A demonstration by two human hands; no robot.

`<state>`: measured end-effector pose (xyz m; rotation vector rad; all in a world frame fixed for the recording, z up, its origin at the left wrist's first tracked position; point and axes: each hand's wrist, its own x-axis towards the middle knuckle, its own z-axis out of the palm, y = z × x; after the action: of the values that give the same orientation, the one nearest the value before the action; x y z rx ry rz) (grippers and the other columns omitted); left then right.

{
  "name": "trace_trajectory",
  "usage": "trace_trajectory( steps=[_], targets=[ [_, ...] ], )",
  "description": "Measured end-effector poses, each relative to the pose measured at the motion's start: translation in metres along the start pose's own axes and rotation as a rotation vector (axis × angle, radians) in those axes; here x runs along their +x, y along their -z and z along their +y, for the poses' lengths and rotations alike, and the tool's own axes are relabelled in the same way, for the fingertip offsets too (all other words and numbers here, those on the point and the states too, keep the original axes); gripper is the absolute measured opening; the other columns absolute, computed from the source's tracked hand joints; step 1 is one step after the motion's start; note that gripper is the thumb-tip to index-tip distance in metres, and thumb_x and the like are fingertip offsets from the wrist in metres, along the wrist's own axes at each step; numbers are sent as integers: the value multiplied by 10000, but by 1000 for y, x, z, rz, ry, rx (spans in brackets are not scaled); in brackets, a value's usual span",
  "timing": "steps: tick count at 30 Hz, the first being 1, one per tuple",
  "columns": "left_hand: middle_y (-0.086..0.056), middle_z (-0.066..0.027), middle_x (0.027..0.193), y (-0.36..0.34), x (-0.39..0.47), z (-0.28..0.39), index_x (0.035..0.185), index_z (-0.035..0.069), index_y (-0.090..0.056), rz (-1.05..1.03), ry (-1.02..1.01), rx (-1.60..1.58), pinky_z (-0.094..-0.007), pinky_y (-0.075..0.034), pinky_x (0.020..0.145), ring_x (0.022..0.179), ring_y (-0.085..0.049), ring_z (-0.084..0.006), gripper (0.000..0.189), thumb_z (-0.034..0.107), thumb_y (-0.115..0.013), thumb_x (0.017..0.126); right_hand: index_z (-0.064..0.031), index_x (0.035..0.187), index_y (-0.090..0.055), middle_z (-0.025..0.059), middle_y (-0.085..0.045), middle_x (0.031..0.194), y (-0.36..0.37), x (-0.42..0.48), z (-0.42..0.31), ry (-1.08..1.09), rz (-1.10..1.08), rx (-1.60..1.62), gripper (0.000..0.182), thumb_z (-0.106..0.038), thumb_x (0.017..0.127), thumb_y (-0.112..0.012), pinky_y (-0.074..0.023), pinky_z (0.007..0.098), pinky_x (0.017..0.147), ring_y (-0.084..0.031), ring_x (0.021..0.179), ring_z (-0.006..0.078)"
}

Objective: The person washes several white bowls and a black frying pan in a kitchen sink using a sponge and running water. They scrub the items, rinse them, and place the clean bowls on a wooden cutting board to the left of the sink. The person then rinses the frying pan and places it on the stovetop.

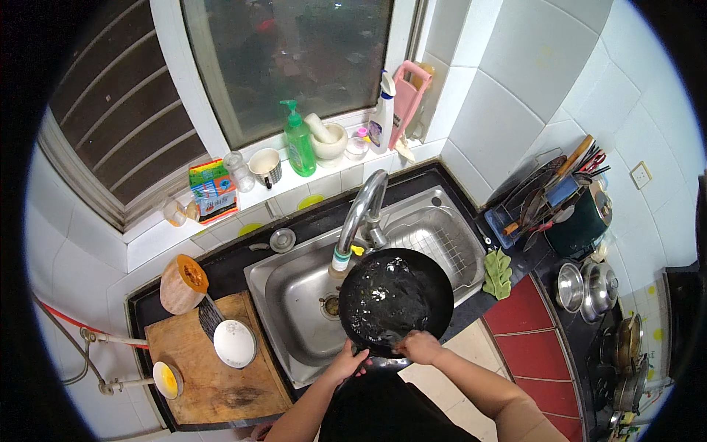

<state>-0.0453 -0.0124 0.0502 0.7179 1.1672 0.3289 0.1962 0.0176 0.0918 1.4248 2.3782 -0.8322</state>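
A black frying pan [386, 293] with water in it is over the near side of the stainless steel sink [281, 342], tilted. My left hand [351, 362] grips its dark handle at the near edge. Just inside the near rim, my right hand [421, 348] has its fingers down at the water; whether they hold anything is hidden. The chrome faucet [353, 215] arches over the left basin, its tip just beyond the pan's far left edge. No stream from it is plain to see. The drain [331, 305] shows left of the pan.
Left of the sink, a wooden cutting board [221, 398] bears a white bowl [235, 343] and a bowl of yellow liquid [167, 380]. A cut pumpkin [185, 284] stands behind. On the right are a green cloth [497, 274] and a utensil rack [500, 227]. Bottles line the windowsill [254, 199].
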Motion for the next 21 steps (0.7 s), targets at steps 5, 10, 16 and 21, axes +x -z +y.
trace_trajectory(
  steps=[5, 10, 16, 21],
  targets=[
    [-625, -76, 862, 1, 3, -1, 1242, 108, -342, -44, 19, -28, -263, -455, 507, 595, -562, -135, 400, 259, -541, 930, -96, 819, -697, 89, -689, 865, 12, -16, 18, -187, 22, -343, 327, -373, 850, -525, -467, 410, 768, -623, 928, 252],
    [-622, -79, 854, -5, -6, 9, 1183, 104, -391, 23, 20, -42, -261, -455, 511, 602, -569, -138, 343, 267, -549, 926, -139, 883, -696, 94, -680, 927, -16, -12, -14, -96, 86, 25, 329, -409, 876, -509, -494, 413, 778, -645, 874, 279],
    [-616, -72, 843, -4, -7, 12, 1168, 105, -395, 9, 63, -31, -262, -453, 511, 604, -570, -136, 334, 252, -559, 918, -139, 864, -708, 62, -680, 885, 8, -23, 8, -71, 103, -259, 367, -428, 882, -483, -423, 437, 860, -608, 892, 256],
    [-605, -79, 850, -4, -10, 18, 1193, 85, -393, -12, 50, -12, -266, -466, 519, 607, -561, -139, 369, 255, -566, 914, -33, 1025, -669, 98, -578, 1202, 37, -8, 57, -199, 173, -651, 428, -386, 871, -481, -209, 479, 1092, -426, 1232, 270]
  ],
)
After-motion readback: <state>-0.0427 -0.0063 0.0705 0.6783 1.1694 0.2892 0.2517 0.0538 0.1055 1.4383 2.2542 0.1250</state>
